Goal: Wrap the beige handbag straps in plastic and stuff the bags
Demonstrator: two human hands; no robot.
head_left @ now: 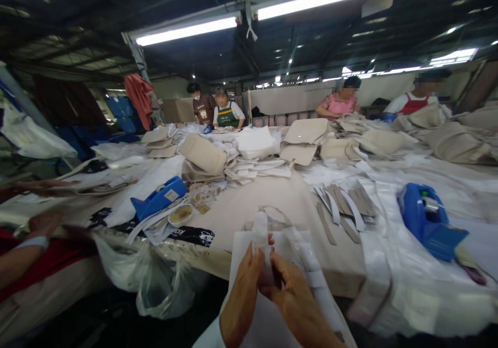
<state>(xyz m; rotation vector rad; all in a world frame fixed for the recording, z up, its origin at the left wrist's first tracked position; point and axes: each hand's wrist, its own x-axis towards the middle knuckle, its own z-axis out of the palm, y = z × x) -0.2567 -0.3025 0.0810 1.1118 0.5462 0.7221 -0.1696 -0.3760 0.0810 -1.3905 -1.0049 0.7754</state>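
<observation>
Both my hands work close together at the table's near edge. The fingers of my left hand [244, 280] are closed round a narrow white strip [260, 228], which looks like paper or thin wrapping and points away from me. My right hand [291, 288] has its fingers bent against the strip's lower right side; its fingertips are partly hidden. Beneath the hands lie white sheets [239, 252], some hanging over the edge toward me. Just beyond the strip, a thin beige loop [278, 212] curves on the tabletop.
Blue tape dispensers [161, 197] [424, 218] stand left and right. Cut beige and white strips [344, 208] lie right of centre. A round tub [181, 214] sits left, above a hanging plastic bag [155, 280]. Beige bag pieces [204, 153] are piled behind. Several people work around.
</observation>
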